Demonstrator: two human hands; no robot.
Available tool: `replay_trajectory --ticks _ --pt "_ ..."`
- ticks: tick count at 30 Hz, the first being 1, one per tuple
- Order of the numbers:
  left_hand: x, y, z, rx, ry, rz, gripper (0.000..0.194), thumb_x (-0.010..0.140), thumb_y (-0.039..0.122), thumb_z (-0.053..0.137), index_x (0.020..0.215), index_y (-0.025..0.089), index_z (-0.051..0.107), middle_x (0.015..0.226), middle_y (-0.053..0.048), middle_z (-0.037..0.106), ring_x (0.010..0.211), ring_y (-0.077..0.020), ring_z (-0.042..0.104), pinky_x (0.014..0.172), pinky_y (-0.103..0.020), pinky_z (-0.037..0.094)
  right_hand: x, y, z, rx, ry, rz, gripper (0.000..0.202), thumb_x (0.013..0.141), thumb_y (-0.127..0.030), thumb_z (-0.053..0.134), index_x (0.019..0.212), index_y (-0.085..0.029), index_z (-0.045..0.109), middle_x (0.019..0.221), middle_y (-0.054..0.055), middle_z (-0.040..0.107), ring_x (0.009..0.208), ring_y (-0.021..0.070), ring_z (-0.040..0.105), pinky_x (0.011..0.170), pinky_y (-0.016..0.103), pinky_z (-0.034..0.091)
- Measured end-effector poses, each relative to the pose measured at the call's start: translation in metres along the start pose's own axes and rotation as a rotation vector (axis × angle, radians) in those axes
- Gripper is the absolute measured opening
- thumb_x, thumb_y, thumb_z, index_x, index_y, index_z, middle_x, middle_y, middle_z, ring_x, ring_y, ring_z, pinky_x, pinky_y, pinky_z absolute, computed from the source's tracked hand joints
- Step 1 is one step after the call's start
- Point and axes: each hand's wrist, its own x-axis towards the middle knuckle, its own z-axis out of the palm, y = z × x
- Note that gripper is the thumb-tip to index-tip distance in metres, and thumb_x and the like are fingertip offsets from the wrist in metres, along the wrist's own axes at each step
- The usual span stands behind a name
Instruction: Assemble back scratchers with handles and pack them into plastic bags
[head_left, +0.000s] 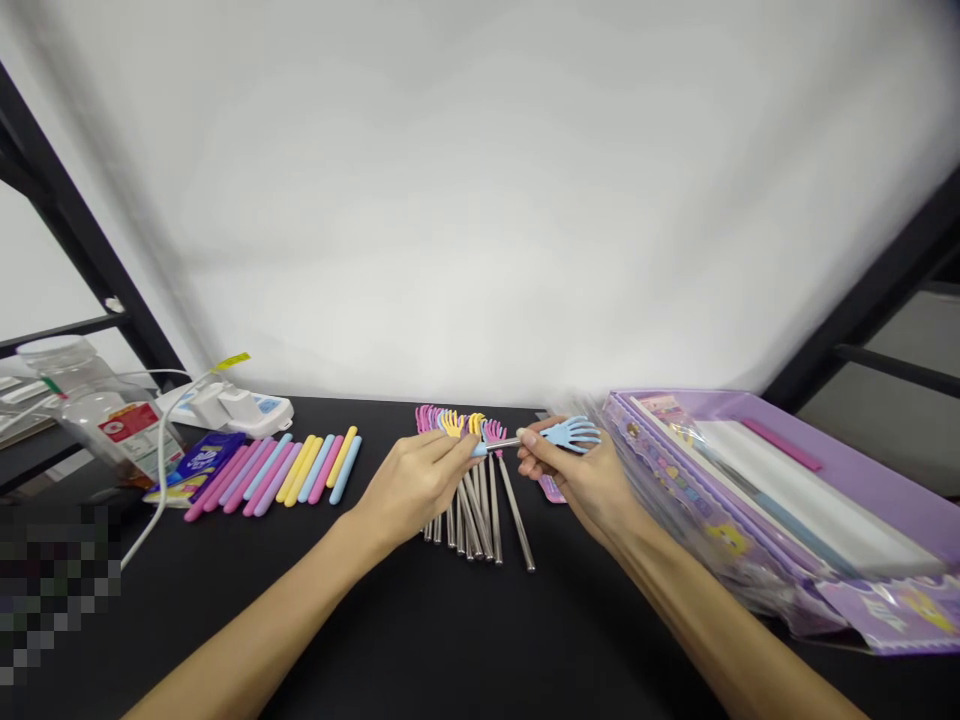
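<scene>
At the middle of the black counter (465, 640), near its far edge, our two hands meet over a back scratcher (568, 434) with a pale blue, hand-shaped head. Our left hand (420, 483) grasps a blue handle (479, 450), only its end showing; our right hand (585, 480) pinches the metal rod close to the head, keeping the piece raised and nearly level.

We judge this one partway along: handle and rod meet, but our fingers hide how deep the fit goes. Below lie more scratchers (514, 512), pink, purple and yellow at the head, the metal ends in view bare. Loose handles (276, 481) line up toward the counter's left edge, apart from the rods, so we reckon most of the pairing is undone.

Beside that row we see a blue packet (206, 462), and a clear jar (124, 430) nearer the far left corner. A purple box (862, 465) fills the right side, its contents partly masked by plastic.
</scene>
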Motion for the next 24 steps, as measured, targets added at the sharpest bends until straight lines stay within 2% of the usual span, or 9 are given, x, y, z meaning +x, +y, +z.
replay_trajectory --ticks 7,11,14,17,20,22,24 --pt "-0.001 0.003 -0.004 0.035 -0.138 -0.024 0.021 0.098 0.023 0.044 0.104 0.012 0.061 0.064 -0.001 0.057 0.054 -0.0122 0.049 0.05 -0.025 0.04 -0.004 0.002 0.006 -0.089 -0.048 -0.01 0.029 0.068 -0.037 0.082 0.078 -0.015 0.066 0.056 0.003 0.069 0.048 0.0135 0.063 0.049 0.023 0.051" --pt "0.004 0.008 -0.005 0.055 -0.143 -0.061 0.023 0.099 0.027 0.044 0.104 0.015 0.063 0.065 0.0 0.059 0.055 -0.0121 0.052 0.049 -0.024 0.038 -0.006 -0.002 0.01 -0.119 -0.079 0.025 0.03 0.064 -0.035 0.085 0.079 -0.016 0.068 0.058 0.002 0.069 0.051 0.0145 0.064 0.052 0.024 0.052" --pt "0.007 0.0 -0.01 0.068 -0.182 -0.044 0.025 0.1 0.029 0.042 0.101 0.016 0.064 0.068 -0.001 0.061 0.058 -0.0131 0.056 0.052 -0.025 0.04 -0.003 -0.007 0.007 -0.114 -0.07 0.026 0.03 0.061 -0.032 0.087 0.08 -0.016 0.07 0.061 0.002 0.07 0.055 0.0146 0.064 0.056 0.025 0.053" --pt "0.006 -0.024 -0.021 0.101 -0.211 -0.038 0.025 0.099 0.032 0.045 0.1 0.018 0.065 0.072 -0.002 0.066 0.063 -0.0142 0.059 0.06 -0.027 0.044 0.003 -0.014 -0.004 -0.05 0.028 0.026 0.028 0.059 -0.03 0.088 0.075 -0.015 0.071 0.063 0.003 0.069 0.056 0.0138 0.064 0.055 0.024 0.053" --pt "0.004 -0.041 -0.029 0.188 -0.21 -0.09 0.02 0.097 0.031 0.05 0.1 0.018 0.064 0.087 -0.005 0.071 0.076 -0.017 0.064 0.072 -0.031 0.047 0.01 -0.019 -0.014 0.053 0.163 0.008 0.028 0.055 -0.026 0.09 0.072 -0.015 0.071 0.065 0.002 0.068 0.056 0.0123 0.062 0.052 0.022 0.052" --pt "0.005 -0.037 -0.029 0.237 -0.216 -0.102 0.018 0.096 0.029 0.051 0.103 0.018 0.064 0.089 -0.006 0.07 0.082 -0.0193 0.064 0.077 -0.034 0.047 0.01 -0.018 -0.015 0.092 0.195 0.006 0.028 0.053 -0.025 0.091 0.07 -0.016 0.071 0.064 0.001 0.067 0.055 0.0115 0.061 0.051 0.022 0.052" --pt "0.006 -0.025 -0.024 0.25 -0.198 -0.114 0.025 0.096 0.029 0.051 0.115 0.018 0.06 0.088 -0.006 0.068 0.082 -0.0197 0.063 0.075 -0.034 0.047 0.008 -0.017 -0.012 0.103 0.178 0.014 0.028 0.054 -0.026 0.091 0.07 -0.016 0.071 0.062 0.001 0.067 0.053 0.0108 0.06 0.05 0.021 0.051"
